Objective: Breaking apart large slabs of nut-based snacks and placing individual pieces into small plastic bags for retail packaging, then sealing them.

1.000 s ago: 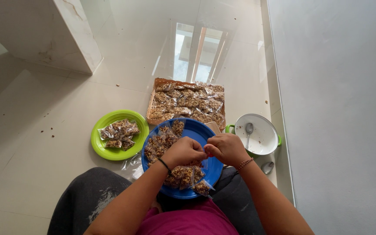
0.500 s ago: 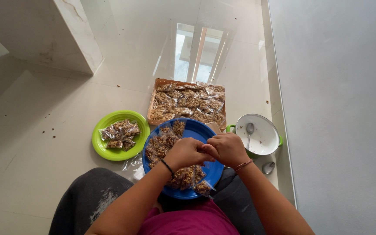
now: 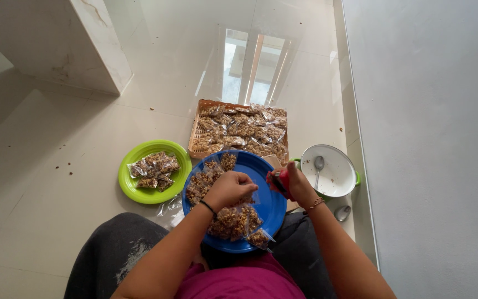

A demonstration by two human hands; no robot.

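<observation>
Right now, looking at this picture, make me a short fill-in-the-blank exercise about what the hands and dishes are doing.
1. The right hand holds a small tool coloured ____.
2. The left hand rests over the snack packets on the ____ plate.
3. The spoon lies in the white bowl with ____ handles.
4. The woven tray full of packets lies ____ the blue plate, farther from the person.

Missing words: red; blue; green; beyond

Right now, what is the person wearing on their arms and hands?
Both forearms are bare, with no gloves and no sleeves reaching them. The left hand has a thin black band at the wrist. The right hand has a slim beaded bracelet at the wrist. A magenta top shows at the bottom edge.
</observation>
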